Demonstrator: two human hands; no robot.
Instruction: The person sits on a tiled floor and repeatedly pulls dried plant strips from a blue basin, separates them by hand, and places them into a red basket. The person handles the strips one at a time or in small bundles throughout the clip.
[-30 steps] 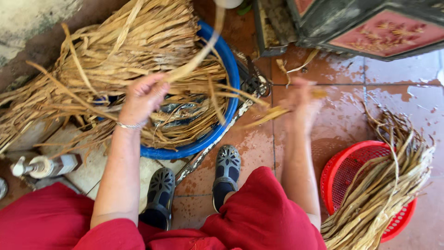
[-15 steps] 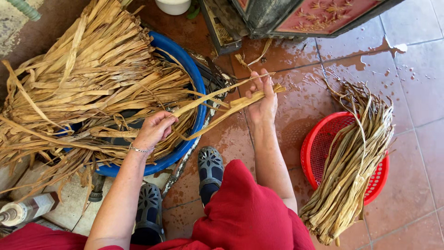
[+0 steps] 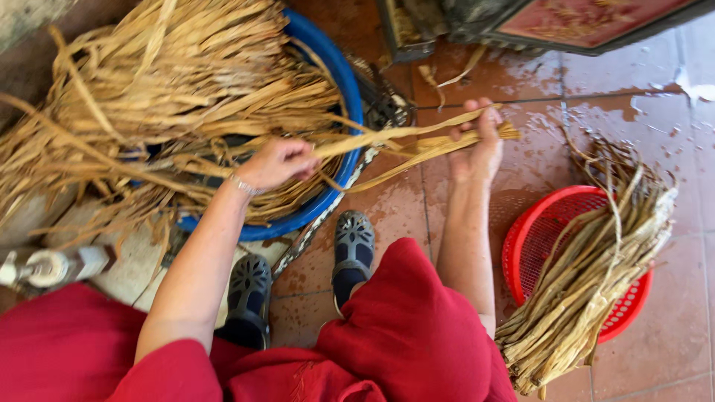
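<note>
1. Left hand (image 3: 277,162) grips dried leaf strips (image 3: 406,141) at the blue basin (image 3: 347,82) rim.
2. Right hand (image 3: 477,145) clamps the strips' far end, stretched above the wet tile floor (image 3: 670,126).
3. Red basket (image 3: 555,223) holds a sorted bundle (image 3: 596,268).

The person wears loose, bright red clothing (image 3: 402,327) that covers the lap and knees, with short red sleeves (image 3: 175,372) ending above the elbows, so both forearms are bare. A thin silver bracelet (image 3: 242,185) circles the wrist of the left hand (image 3: 277,162). The right hand (image 3: 477,149) carries no jewellery. On the feet are dark grey perforated clogs (image 3: 353,246) over dark socks.
</note>
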